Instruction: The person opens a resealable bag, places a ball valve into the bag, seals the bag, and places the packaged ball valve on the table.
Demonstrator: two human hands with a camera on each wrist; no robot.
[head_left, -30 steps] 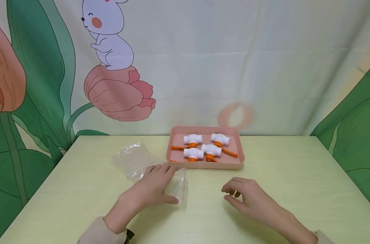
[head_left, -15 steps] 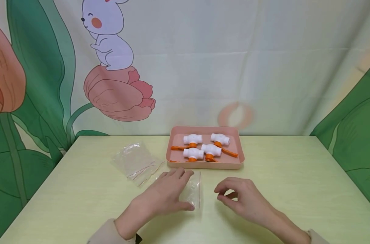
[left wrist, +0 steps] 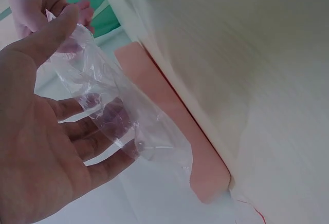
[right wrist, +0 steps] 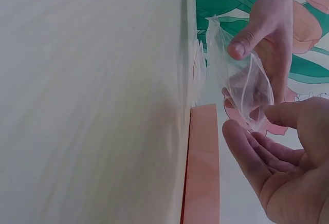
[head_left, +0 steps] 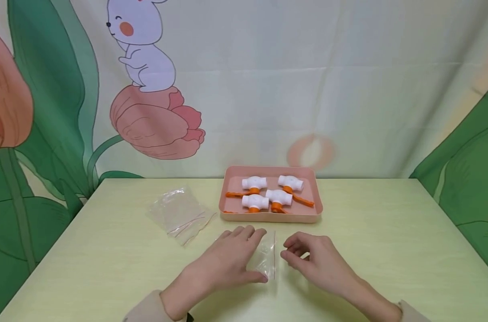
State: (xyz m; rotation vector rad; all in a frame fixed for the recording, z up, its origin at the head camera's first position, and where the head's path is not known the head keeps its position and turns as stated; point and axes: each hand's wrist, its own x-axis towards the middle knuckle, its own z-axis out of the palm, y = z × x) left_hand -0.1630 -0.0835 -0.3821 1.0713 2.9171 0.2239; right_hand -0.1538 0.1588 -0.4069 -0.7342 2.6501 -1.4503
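My left hand (head_left: 229, 259) grips a clear zip-lock bag (head_left: 265, 258) between its thumb and fingers, raised above the table. In the left wrist view the bag (left wrist: 123, 100) looks crinkled, with the thumb at one edge and the other fingers spread behind it. The bag's mouth, marked by a thin red line, faces my right hand (head_left: 314, 257). That hand has bent fingers and a gap between thumb and forefinger. In the right wrist view its fingertips (right wrist: 234, 129) are right at the bag's edge, with nothing gripped.
Behind the hands, a pink tray (head_left: 270, 218) holds several white ball valves (head_left: 255, 202) with orange handles. More clear zip-lock bags (head_left: 177, 208) lie fanned on the table (head_left: 389, 232) to the left. A printed curtain (head_left: 244, 89) hangs along the back edge.
My left hand has moved right and slightly toward me, carrying the bag away from the others. My right hand has shifted a little left, so the bag's mouth is now beside its fingertips.
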